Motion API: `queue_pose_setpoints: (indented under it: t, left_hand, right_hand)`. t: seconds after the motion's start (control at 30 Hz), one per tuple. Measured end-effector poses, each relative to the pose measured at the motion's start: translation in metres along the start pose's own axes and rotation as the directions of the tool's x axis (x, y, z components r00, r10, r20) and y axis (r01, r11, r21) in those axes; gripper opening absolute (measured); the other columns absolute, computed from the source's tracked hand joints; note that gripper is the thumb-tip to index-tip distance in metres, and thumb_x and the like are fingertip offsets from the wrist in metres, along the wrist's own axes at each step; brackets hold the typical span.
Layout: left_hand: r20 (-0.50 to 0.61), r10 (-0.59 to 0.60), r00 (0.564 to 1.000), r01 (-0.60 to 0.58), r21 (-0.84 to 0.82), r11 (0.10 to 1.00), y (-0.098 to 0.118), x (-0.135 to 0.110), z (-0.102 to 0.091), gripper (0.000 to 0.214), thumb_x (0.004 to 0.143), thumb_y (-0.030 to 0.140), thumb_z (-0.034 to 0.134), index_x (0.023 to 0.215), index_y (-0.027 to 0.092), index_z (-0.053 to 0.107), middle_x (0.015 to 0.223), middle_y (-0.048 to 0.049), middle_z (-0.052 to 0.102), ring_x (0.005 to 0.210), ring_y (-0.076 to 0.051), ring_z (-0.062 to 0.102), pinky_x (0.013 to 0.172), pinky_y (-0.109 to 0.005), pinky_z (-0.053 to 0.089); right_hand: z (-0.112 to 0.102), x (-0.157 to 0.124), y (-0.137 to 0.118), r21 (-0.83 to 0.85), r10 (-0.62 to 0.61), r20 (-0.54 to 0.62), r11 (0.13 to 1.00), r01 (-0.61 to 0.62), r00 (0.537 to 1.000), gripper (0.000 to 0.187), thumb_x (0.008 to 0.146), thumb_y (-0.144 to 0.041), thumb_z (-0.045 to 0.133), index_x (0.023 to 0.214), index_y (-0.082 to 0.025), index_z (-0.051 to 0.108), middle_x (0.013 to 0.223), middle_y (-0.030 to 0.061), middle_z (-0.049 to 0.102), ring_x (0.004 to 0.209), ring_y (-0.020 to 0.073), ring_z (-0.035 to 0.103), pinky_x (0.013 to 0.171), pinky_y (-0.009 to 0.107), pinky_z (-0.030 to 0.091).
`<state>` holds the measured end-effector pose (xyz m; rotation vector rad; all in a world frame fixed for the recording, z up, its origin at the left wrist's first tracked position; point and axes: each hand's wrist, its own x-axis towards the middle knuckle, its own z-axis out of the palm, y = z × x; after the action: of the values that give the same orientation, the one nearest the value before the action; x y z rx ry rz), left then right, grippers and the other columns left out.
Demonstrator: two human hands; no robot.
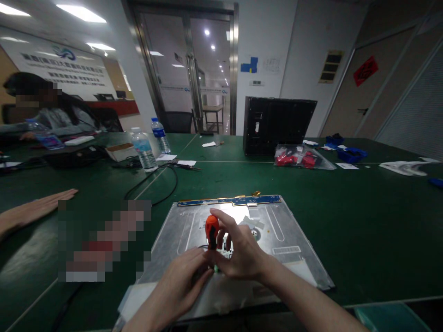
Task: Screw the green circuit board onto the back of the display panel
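Presently, the tip of the orange-and-black screwdriver with a bulbous handle (pixel 212 226) cannot be made out; the fingers of both hands cover the shaft and the point of contact. The right hand (pixel 244 249) grasps the handle, which stands nearly upright over the middle of the flat silver metal panel (pixel 294 230). The left hand (pixel 183 276) lies against the panel beside the screwdriver's lower end, fingers bent inward; whether it grips anything cannot be told. A small green part (pixel 216 268) shows between the hands, mostly hidden. The two forearms obscure much of the panel's near side.

Along the panel's far edge runs a narrow blue circuit board (pixel 221 201); a white barcode label (pixel 286 250) is on its right portion, too small to read. The panel rests on the green tabletop (pixel 356 221).

To the left, a co-worker's hand (pixel 41 206) lies extended, its arm cut off by the frame; a pixelated patch (pixel 104 244) masks the area beside it. A thin black cable (pixel 176 182) curves beyond this patch. Farther back stand two clear plastic bottles (pixel 143 150) and a black monitor-like housing (pixel 280 124) — the latter partly overlapped by a transparent bag (pixel 323 162) of red pieces (pixel 286 159).
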<state>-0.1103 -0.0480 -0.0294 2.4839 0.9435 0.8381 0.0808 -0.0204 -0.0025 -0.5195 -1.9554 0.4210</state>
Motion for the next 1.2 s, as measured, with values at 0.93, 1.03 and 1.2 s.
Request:
queue_pose_setpoints:
  t: [0.93,1.03,1.2]
  left_hand:
    - [0.009,-0.006,1.0,0.006,0.044,0.999,-0.004,-0.001,0.001,0.013,0.09,0.016,0.047,0.091,0.02,0.059,0.081,-0.0035,0.067,0.071,-0.018,0.063,0.062,-0.025,0.049]
    - [0.01,-0.01,1.0,0.01,0.049,0.999,-0.008,-0.001,0.003,0.013,0.091,0.018,0.047,0.089,0.021,0.059,0.081,-0.0034,0.067,0.072,-0.019,0.063,0.062,-0.025,0.048]
    - [-0.002,-0.028,1.0,0.028,0.056,0.998,-0.008,0.001,0.004,0.014,0.092,0.021,0.046,0.088,0.022,0.059,0.08,-0.0032,0.067,0.073,-0.019,0.063,0.062,-0.026,0.049]
  right_hand:
    - [-0.001,-0.001,-0.002,0.031,0.029,0.024,0.999,-0.03,0.999,0.071,0.082,-0.015,0.054,0.147,-0.019,0.025,0.087,0.0022,0.064,0.054,0.0099,0.053,0.045,0.021,0.043]
    - [-0.001,-0.002,-0.002,0.025,0.03,0.024,0.999,-0.03,0.999,0.072,0.081,-0.015,0.054,0.146,-0.018,0.025,0.085,0.0019,0.064,0.055,0.0105,0.055,0.046,0.021,0.044]
    - [-0.002,-0.001,-0.003,0.02,0.009,0.009,1.0,-0.009,1.0,0.071,0.081,-0.015,0.053,0.146,-0.019,0.025,0.086,0.0018,0.063,0.055,0.0099,0.055,0.046,0.02,0.044]
